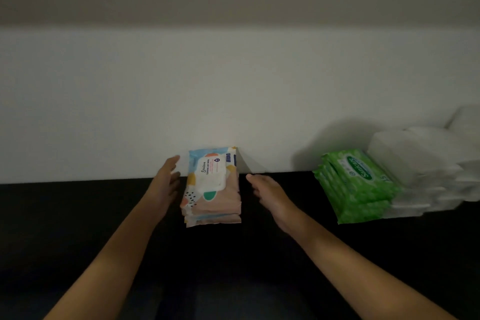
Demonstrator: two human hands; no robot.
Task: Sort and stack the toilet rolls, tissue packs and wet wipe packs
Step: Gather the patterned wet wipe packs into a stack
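Now, nearest me, my two forearms reach forward over the dark bench (78, 215), one on each side of the pink patterned stack of wet wipe packs (211, 187). My left hand (166, 179) is open, palm turned inward, fingers close beside the stack's left edge; whether they touch it I cannot tell. My right hand (267, 193) is open too, fingers spread and loose, a little apart from the stack's right edge, holding nothing.

That stack sits toward the back edge of the bench, roughly in the middle, with its far end against the white wall (233, 86). The lower packs look slightly fanned out at the front, so I judge the step in hand is squaring the pile. To do that well I should bring both palms in flat and together, press evenly on the long sides, then nudge the near end back so every pack lines up, without squeezing hard, since soft packs bulge and slip.

Further to the right along the back edge lies the green stack of wet wipe packs (355, 187), and just beside it, toward the right end, the white tissue packs (420, 163) are piled. Toilet rolls I cannot make out clearly.
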